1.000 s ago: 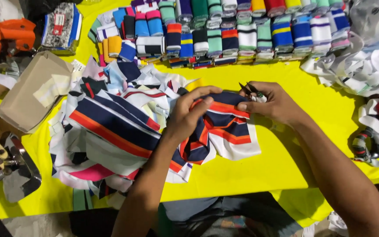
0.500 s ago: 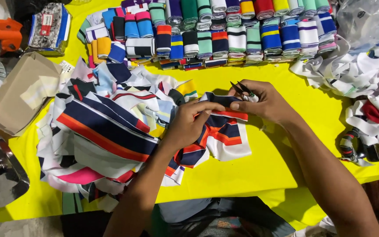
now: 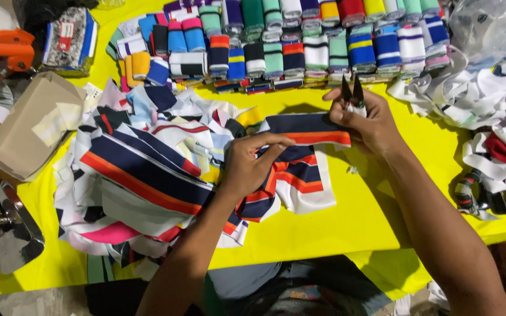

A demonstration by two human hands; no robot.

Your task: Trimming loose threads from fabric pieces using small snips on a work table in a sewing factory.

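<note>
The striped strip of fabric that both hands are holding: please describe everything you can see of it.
The striped strip of fabric is a flat band, seemingly ribbed knit, dark navy with an orange stripe and a thin white line along its lower edge. It is held roughly level above the yellow table. The right hand, which also holds small snips with blades pointing up, pinches its right end. The left hand grips its left part with the fingers on top. Beneath it lies a pile of similar striped pieces.

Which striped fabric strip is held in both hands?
The navy strip with an orange-and-white stripe, stretched between left hand and right hand, which also grips small snips; the other strips lie piled untouched.
</note>
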